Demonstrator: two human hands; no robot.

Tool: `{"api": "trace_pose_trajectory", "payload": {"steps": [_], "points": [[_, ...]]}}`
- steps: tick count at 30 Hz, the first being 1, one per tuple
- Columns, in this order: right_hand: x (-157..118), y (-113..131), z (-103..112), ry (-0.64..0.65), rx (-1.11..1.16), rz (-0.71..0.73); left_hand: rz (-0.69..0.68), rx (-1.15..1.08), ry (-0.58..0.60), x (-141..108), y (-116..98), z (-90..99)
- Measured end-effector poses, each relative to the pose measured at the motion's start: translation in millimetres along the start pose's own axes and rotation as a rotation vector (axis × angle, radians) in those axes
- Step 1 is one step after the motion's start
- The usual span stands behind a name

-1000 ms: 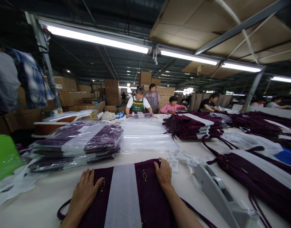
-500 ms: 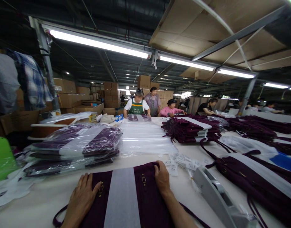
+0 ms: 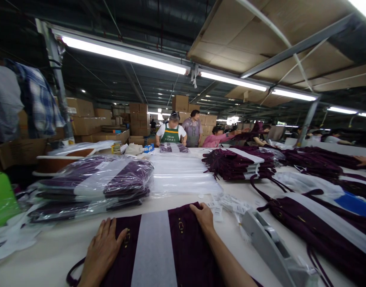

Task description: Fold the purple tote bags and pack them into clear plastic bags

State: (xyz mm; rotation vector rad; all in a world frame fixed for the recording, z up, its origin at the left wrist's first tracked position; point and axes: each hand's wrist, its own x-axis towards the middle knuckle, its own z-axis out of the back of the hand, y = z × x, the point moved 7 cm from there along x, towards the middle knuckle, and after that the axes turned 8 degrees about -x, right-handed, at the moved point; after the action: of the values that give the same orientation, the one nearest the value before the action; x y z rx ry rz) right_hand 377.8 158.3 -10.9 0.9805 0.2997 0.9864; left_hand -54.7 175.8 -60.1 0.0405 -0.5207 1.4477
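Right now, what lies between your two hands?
In the head view, a purple bag lies between the left hand and the right hand, with a white strip down its middle.

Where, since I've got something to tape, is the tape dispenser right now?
In the head view, the dispenser sits at lower right on the table, between the right hand and the bag at its right, with labels near its far end.

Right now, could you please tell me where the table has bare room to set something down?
Bare table shows left of the left hand, in front of the wrapped stack, and a narrower patch lies between the right forearm and the tape dispenser. Purple bags crowd the right side.
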Motion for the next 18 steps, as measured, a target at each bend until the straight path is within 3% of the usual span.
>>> {"api": "trace_pose_trajectory", "payload": {"steps": [4,12,18], "points": [[8,13,3,0.035,-0.057,0.029,0.030,0.013,0.000,0,-1,1.3],[9,-7,-6,0.094,-0.214,-0.030,0.025,0.050,0.030,1,1,-4.5],[19,1,-10,0.060,-0.383,-0.026,-0.010,0.050,0.041,1,-1,-1.7]]}}
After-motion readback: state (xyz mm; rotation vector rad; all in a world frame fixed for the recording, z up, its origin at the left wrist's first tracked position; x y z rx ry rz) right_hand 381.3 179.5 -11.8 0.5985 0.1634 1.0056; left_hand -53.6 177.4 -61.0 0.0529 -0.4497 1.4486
